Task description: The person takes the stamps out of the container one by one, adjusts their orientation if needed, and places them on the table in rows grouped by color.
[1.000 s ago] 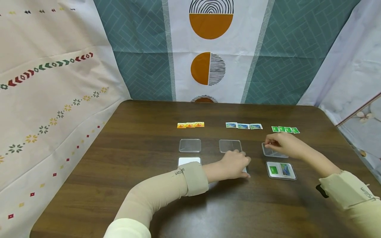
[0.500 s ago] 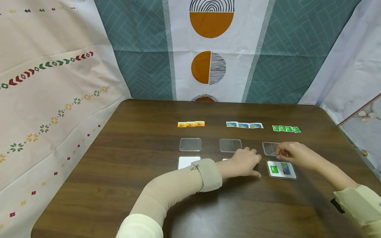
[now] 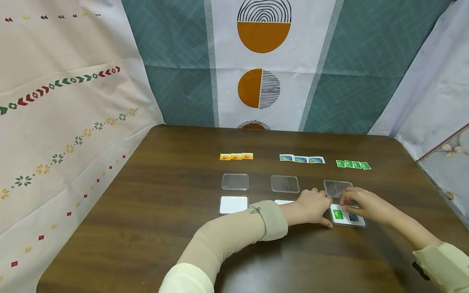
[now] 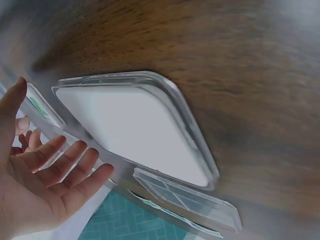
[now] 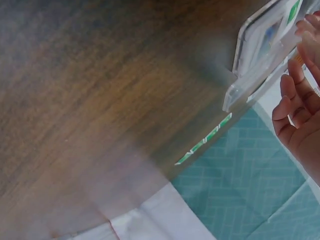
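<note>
At the right front of the table, a shallow clear case with a white insert (image 3: 343, 221) holds a green stamp (image 3: 338, 214) and a blue landscape stamp (image 3: 353, 218). My left hand (image 3: 311, 206) is at this case's left edge, fingers and thumb spread; whether they touch it cannot be told. In the left wrist view its fingers are loosely bent with nothing in them. Over the case's right part hovers my right hand (image 3: 366, 205), fingers loosely curled, partly hiding the blue stamp. I see nothing held in it. A clear lid (image 3: 335, 188) lies just behind.
Two more white-insert cases stand leftward: one at left (image 3: 233, 204), one in the middle (image 4: 120, 125), partly behind my left arm. Clear lids (image 3: 235, 182) lie behind them. Farther back are rows of orange stamps (image 3: 236, 156), blue stamps (image 3: 301, 159) and green stamps (image 3: 353, 164).
My left hand has moved right from the middle case to the right case. My right hand has come from above the right lid down toward the stamps in that case.
</note>
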`<state>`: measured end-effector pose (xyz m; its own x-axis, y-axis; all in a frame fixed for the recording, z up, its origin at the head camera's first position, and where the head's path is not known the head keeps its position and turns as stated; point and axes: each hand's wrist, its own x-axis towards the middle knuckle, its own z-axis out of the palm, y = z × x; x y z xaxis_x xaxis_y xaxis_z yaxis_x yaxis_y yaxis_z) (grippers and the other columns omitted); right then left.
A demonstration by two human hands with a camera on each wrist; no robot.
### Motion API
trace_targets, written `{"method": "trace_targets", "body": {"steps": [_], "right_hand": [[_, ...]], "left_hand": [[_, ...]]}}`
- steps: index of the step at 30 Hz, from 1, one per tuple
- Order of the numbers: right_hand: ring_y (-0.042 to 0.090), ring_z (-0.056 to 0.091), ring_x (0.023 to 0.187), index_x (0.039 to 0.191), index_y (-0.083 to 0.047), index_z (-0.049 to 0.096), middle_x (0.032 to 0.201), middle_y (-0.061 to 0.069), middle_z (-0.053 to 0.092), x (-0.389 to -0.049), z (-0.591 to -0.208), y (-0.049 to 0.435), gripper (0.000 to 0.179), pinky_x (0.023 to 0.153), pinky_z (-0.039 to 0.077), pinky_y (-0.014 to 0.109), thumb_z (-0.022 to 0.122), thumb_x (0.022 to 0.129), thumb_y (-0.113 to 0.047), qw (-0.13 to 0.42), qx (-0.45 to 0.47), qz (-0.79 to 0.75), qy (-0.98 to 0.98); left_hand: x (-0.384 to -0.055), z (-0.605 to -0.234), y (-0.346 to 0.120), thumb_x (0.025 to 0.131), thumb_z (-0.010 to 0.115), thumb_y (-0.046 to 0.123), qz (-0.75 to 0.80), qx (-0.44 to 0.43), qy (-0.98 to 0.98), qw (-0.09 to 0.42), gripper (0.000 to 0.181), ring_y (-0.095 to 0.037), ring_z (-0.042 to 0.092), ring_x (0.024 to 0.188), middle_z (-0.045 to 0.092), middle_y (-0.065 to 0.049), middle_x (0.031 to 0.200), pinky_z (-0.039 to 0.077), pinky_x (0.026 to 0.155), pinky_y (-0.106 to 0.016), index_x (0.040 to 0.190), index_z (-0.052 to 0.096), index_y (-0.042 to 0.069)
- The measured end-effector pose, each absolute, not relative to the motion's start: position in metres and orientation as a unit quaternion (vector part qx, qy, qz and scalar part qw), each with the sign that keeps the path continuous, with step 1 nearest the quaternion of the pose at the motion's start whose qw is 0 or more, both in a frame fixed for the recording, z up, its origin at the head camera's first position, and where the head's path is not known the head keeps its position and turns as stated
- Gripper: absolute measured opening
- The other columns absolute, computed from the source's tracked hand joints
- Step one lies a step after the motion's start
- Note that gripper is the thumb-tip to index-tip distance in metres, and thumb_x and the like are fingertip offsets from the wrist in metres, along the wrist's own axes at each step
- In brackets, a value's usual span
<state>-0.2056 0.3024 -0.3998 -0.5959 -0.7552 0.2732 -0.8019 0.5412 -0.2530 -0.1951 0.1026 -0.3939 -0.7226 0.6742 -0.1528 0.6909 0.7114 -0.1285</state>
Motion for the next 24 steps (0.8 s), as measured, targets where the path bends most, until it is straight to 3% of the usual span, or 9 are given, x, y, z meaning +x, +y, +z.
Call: {"method": "trace_targets", "body": {"steps": [7, 24], "right_hand": [[-0.001, 0.050, 0.075, 0.081, -0.018, 0.061, 0.082, -0.012, 0.055, -0.200, -0.404, 0.301, 0.029, 0.060, 0.046, 0.024, 0.080, 0.065, -0.001, 0.064, 0.430, 0.165, -0.885], [-0.002, 0.041, 0.070, 0.080, -0.015, 0.060, 0.077, -0.014, 0.050, -0.204, -0.414, 0.306, 0.030, 0.057, 0.038, 0.023, 0.084, 0.062, -0.007, 0.062, 0.411, 0.167, -0.894]], "left_hand": [[-0.195, -0.396, 0.114, 0.068, 0.060, 0.075, -0.076, 0.334, 0.937, 0.066, 0.052, -0.004, 0.056, 0.085, 0.058, 0.017, 0.105, 0.049, 0.066, -0.023, 0.098, 0.058, 0.033], [-0.190, -0.401, 0.125, 0.066, 0.056, 0.079, -0.101, 0.298, 0.946, 0.079, 0.070, -0.006, 0.056, 0.097, 0.052, 0.017, 0.117, 0.051, 0.076, -0.029, 0.121, 0.052, 0.037]]}}
